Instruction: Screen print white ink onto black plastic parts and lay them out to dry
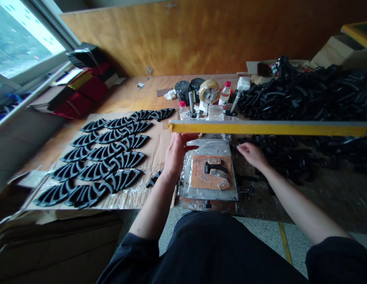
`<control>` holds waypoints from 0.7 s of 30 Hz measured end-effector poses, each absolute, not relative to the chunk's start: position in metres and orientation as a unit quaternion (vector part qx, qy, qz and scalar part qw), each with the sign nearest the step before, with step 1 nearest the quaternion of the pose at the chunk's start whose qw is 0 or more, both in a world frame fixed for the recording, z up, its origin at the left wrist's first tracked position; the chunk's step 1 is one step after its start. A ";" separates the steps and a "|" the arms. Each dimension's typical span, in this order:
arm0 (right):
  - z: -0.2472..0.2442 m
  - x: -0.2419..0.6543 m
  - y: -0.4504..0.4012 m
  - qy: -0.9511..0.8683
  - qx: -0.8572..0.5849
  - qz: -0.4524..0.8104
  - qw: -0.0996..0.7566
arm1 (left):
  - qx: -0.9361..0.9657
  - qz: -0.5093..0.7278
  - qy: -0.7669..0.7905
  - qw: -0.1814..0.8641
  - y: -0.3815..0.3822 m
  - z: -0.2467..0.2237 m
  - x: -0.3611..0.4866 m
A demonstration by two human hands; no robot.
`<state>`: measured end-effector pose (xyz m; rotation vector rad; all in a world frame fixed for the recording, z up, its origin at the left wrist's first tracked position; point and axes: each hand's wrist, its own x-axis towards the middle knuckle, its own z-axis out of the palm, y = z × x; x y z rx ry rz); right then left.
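A long yellow bar with a grey top edge [269, 128], perhaps the front of a raised frame, spans the view above the fixture. My left hand [176, 152] is just under the bar's left end, its fingers stretched to the right and apart; whether they touch it is unclear. Below, a black curved handle-like part [216, 169] lies on a brown wooden block [198, 179], fixed on a metal plate [208, 148]. My right hand [253, 154] is right of the plate with fingers pinched together beside dark parts. What they hold, if anything, cannot be made out.
Rows of black curved parts [103, 157] lie on cardboard [156, 148] at left. A large heap of similar parts [308, 94] fills the right side. Black tubs [182, 90], a tape roll [209, 91] and a red-capped bottle [225, 94] stand behind the fixture.
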<state>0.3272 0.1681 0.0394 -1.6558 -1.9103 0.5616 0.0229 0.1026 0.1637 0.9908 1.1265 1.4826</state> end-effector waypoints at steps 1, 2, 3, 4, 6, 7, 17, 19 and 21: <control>0.027 0.313 0.153 -0.754 -0.577 0.221 0.222 | 0.397 0.621 0.465 0.490 0.104 0.161 0.027; 0.017 0.297 0.139 -0.791 -0.544 0.211 0.183 | 0.378 0.629 0.472 0.489 0.103 0.154 0.031; 0.011 0.281 0.127 -0.811 -0.531 0.191 0.151 | 0.355 0.624 0.485 0.499 0.097 0.145 0.036; 0.008 0.267 0.116 -0.823 -0.528 0.173 0.122 | 0.333 0.595 0.502 0.532 0.089 0.132 0.043; 0.011 0.244 0.099 -0.811 -0.557 0.154 0.095 | 0.287 0.471 0.529 0.645 0.065 0.103 0.058; 0.016 0.234 0.092 -0.802 -0.569 0.154 0.094 | 0.258 0.404 0.528 0.700 0.051 0.089 0.066; 0.013 0.302 0.100 -0.824 -0.470 0.256 0.185 | 0.173 0.474 0.678 0.535 -0.006 0.023 -0.027; -0.017 0.345 0.111 -0.832 -0.491 0.239 0.098 | 0.136 0.448 0.762 0.447 -0.022 0.006 -0.071; -0.045 0.377 0.114 -0.832 -0.500 0.237 0.042 | 0.113 0.386 0.823 0.400 -0.039 -0.011 -0.102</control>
